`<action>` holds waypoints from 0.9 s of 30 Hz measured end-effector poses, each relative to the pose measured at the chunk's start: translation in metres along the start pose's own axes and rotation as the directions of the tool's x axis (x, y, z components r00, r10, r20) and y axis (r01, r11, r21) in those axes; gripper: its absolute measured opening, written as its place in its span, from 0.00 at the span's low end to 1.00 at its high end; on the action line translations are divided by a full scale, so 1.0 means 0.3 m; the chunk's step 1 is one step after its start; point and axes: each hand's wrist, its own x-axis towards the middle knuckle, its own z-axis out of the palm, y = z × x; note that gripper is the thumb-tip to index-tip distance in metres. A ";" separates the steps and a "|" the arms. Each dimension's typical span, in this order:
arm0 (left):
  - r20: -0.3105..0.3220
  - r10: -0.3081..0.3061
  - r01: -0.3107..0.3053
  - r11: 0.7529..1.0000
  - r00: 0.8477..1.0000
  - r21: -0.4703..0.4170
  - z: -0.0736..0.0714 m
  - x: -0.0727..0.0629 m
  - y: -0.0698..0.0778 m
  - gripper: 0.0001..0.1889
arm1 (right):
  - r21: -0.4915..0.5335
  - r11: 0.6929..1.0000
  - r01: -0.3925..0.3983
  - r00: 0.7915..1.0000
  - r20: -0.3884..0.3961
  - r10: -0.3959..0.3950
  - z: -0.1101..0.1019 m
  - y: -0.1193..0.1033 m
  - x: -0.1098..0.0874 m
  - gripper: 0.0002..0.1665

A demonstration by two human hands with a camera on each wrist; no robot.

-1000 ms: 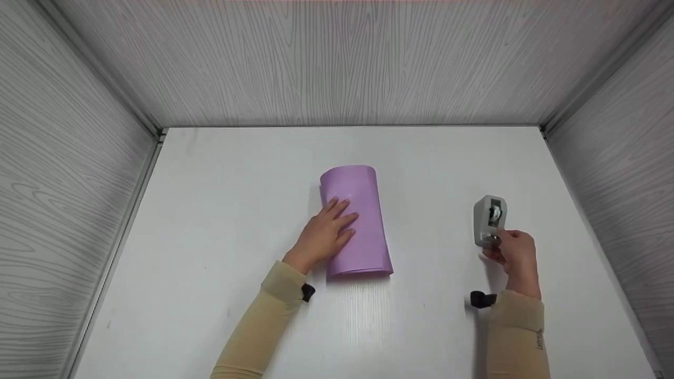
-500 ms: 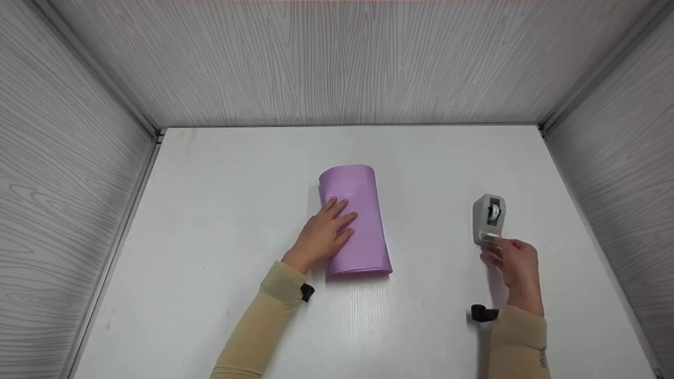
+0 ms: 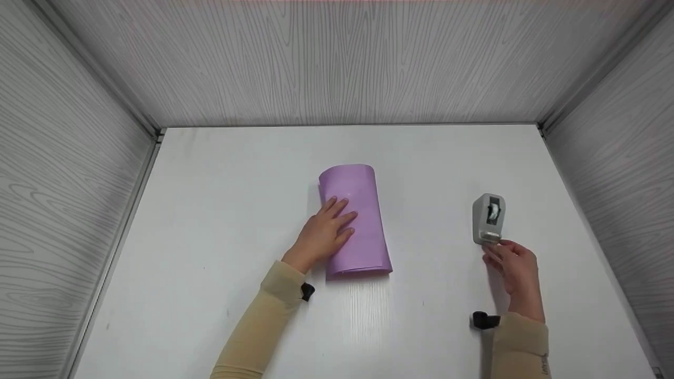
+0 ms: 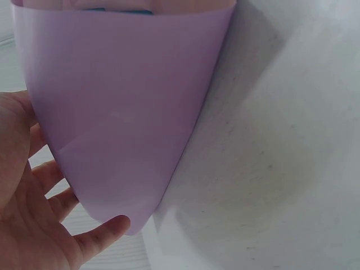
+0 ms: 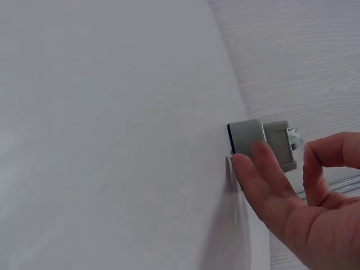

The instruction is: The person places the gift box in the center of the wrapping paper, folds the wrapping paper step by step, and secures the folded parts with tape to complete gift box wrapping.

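A rolled purple paper sheet (image 3: 363, 226) lies on the white table, one end towards me. Across its left side my left hand (image 3: 320, 234) rests with spread fingers; in the left wrist view the fingers (image 4: 104, 239) lie along the paper's edge. Inside the roll's near end, pinkish material with bits of blue shows. On the right stands a small grey tape dispenser (image 3: 488, 218) with a roll of clear tape in it. Just in front of it, my right hand (image 3: 516, 266) pinches the tape's end (image 5: 301, 145) between thumb and forefinger, its other fingers extended beside the dispenser.
The white table (image 3: 237, 173) is bounded by a wood-grain panel (image 3: 337, 63) at the back and by similar panels at left and right. A black wrist camera (image 3: 484, 320) sits by the right cuff, another black one (image 3: 307, 291) by the left cuff.
My right hand has drawn back towards me from the top of the dispenser to just in front of its cutting edge. My left hand and the purple roll have stayed in place.
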 end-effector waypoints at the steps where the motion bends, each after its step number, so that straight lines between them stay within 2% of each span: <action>1: 0.000 0.001 -0.001 1.000 1.000 0.000 0.000 0.000 0.000 0.23 | -0.036 0.999 -0.002 1.000 -0.001 0.002 -0.004 0.002 0.000 0.14; 4: 0.004 0.002 -0.002 1.000 1.000 0.003 0.000 0.000 0.000 0.23 | -0.174 0.985 -0.011 1.000 -0.022 0.007 -0.017 0.007 -0.003 0.19; 11: 0.018 -0.006 0.006 1.000 1.000 0.012 -0.004 0.001 0.002 0.24 | -0.428 0.904 -0.004 0.997 -0.070 -0.029 -0.017 0.003 -0.010 0.30; 17: 0.024 -0.017 0.017 1.000 1.000 0.005 0.000 0.000 0.001 0.24 | -0.549 0.835 0.030 0.988 -0.109 -0.108 -0.006 -0.002 0.005 0.21; 21: 0.028 -0.019 0.019 1.000 0.999 0.004 0.001 -0.001 0.001 0.24 | -0.605 0.794 0.061 0.976 -0.128 -0.173 0.004 0.005 0.017 0.18; 25: 0.023 -0.017 0.017 1.000 1.000 0.008 -0.001 -0.001 0.001 0.24 | -0.632 0.770 0.086 0.964 -0.143 -0.225 0.011 0.007 0.024 0.15; 27: 0.022 -0.016 0.016 1.000 1.000 0.012 -0.001 -0.001 0.002 0.24 | -0.633 0.769 0.089 0.962 -0.147 -0.232 0.013 0.005 0.025 0.14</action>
